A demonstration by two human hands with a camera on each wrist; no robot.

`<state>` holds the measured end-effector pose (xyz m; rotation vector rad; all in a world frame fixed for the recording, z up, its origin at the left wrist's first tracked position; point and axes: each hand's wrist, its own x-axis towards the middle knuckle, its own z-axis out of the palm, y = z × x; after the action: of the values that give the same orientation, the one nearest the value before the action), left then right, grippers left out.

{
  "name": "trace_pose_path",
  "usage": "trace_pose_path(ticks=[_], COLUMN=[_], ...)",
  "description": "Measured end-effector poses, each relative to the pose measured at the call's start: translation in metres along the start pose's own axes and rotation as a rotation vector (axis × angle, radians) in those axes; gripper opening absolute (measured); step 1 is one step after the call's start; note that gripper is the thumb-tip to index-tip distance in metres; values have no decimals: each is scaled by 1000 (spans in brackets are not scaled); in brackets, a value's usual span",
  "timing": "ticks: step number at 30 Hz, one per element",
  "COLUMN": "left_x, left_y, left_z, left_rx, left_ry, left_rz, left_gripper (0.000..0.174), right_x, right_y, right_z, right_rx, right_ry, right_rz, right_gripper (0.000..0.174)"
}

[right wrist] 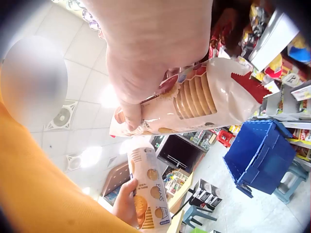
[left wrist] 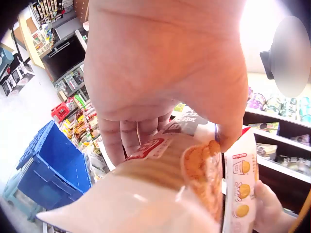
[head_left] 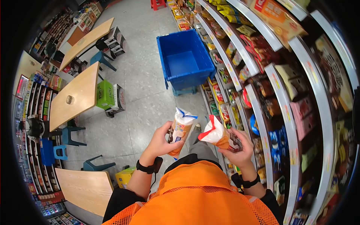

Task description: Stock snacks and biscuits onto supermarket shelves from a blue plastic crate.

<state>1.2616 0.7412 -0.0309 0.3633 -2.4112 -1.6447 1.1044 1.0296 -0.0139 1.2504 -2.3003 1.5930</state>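
In the head view the left hand grips a long biscuit packet with a blue-edged end. To its right, the right hand grips a similar packet with a red-edged end. Both packets are held in front of the body, a small gap between them. In the left wrist view the thumb and fingers of the left hand lie around its packet, round biscuits printed on the wrapper. The right wrist view has the right hand around the red-edged packet, held roughly level.
A blue crate stands on a small stool ahead, beside stocked shelves that curve along the right. Wooden tables with stools and a green box are at the left. Grey tiled floor runs between.
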Motion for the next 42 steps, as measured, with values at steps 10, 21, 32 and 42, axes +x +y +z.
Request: trace_pose_path(ticks=[10, 21, 32, 42], left_x=[203, 484, 627, 615], left_y=[-11, -153, -380, -460], left_z=[-72, -69, 79, 164], left_rx=[119, 391, 731, 740], left_ry=[203, -63, -713, -744], left_rz=[10, 25, 48, -148], left_gripper=[71, 51, 45, 30], right_x=[190, 269, 284, 257], right_y=[83, 129, 146, 158], right_z=[32, 61, 104, 125], right_rx=[-109, -328, -488, -529], right_ry=[-104, -256, -243, -150], right_rz=[-52, 207, 665, 879], right_gripper=[72, 68, 64, 68])
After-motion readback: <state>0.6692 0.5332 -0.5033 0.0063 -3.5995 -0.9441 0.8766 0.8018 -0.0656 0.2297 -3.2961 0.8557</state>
